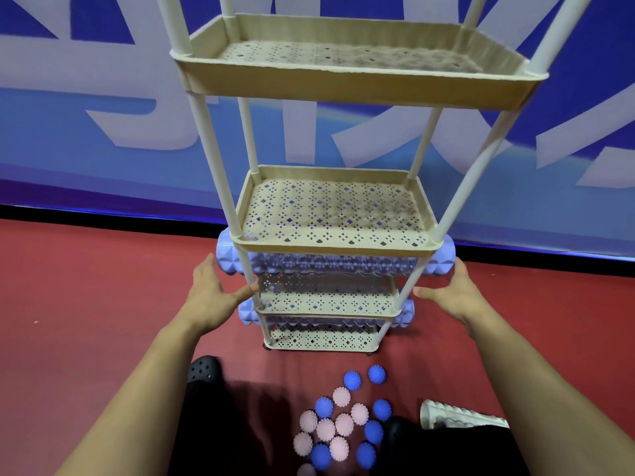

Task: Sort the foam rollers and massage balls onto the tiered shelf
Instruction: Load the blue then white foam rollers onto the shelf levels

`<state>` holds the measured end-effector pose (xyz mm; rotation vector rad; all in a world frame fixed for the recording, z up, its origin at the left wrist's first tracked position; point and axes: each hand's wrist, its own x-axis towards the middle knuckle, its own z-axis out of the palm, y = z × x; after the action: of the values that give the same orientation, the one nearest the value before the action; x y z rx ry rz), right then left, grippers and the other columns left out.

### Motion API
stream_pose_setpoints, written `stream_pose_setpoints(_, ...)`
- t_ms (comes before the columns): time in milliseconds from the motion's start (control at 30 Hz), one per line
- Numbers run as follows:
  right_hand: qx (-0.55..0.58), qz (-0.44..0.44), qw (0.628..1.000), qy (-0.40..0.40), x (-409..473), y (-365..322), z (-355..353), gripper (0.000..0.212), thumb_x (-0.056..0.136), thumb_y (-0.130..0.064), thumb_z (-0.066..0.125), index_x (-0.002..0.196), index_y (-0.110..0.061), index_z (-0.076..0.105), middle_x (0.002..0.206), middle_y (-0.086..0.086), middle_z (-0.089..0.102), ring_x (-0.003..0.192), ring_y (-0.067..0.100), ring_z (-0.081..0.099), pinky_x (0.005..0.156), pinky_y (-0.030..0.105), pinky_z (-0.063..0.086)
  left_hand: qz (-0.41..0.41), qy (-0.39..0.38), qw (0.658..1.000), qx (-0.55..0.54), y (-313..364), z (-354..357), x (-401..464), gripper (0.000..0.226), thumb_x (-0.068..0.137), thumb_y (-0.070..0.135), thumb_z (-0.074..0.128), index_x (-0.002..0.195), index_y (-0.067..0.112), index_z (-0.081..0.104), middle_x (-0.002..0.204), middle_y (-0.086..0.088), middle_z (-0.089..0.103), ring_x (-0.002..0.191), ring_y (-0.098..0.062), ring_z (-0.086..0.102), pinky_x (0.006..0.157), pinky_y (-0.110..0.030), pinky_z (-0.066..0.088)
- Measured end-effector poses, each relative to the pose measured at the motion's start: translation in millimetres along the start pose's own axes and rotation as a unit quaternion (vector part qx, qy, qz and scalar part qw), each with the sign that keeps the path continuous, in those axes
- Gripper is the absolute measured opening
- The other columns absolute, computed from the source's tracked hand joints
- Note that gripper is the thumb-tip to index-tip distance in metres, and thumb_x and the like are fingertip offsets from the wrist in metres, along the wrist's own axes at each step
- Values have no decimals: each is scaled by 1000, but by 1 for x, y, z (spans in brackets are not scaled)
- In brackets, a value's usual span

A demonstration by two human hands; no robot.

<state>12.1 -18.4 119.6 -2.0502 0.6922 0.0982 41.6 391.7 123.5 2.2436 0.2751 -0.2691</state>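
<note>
A beige tiered shelf (343,250) with perforated trays stands on the red floor. A lilac knobbed foam roller (330,264) lies across the tier under the second tray, its ends sticking out both sides. A second lilac roller (249,312) lies one tier lower. My left hand (213,290) is open beside the upper roller's left end, thumb touching the shelf post. My right hand (453,290) is open beside the roller's right end. Several spiky blue and pink massage balls (343,420) lie on the floor in front. A white roller (457,417) lies at the right.
A blue and white banner wall (103,132) stands right behind the shelf. My black shoe (202,371) is on the floor at the lower left, dark trousers below. The two upper trays hold nothing.
</note>
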Motion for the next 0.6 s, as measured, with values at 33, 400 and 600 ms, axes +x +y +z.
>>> stream_pose_setpoints(33, -7, -5, 1000, 5, -5, -3, -2, 89, 81, -10, 83, 153, -12, 31, 144, 13, 50, 121, 25, 53, 87, 30, 40, -19, 17, 999, 20, 1, 1, -6, 109, 83, 51, 78, 159, 9, 12, 163, -13, 16, 149, -29, 28, 117, -45, 31)
stream_pose_setpoints(400, -88, -60, 994, 14, -81, 36, -69, 61, 92, -27, 73, 146, -8, 50, 151, 16, 43, 139, 27, 45, 113, 30, 30, 103, 27, 993, 49, 75, 51, -127, 61, 93, 53, 61, 140, 17, 47, 140, -9, 44, 132, -30, 45, 111, -45, 37)
stream_pose_setpoints(600, -125, -23, 992, -26, -122, 124, -112, 60, 93, -26, 72, 145, -7, 49, 148, 12, 47, 139, 26, 44, 113, 27, 28, 227, -106, 967, 52, 161, 135, -187, 52, 95, 54, 57, 138, 25, 53, 137, 5, 43, 121, -9, 49, 101, -21, 31)
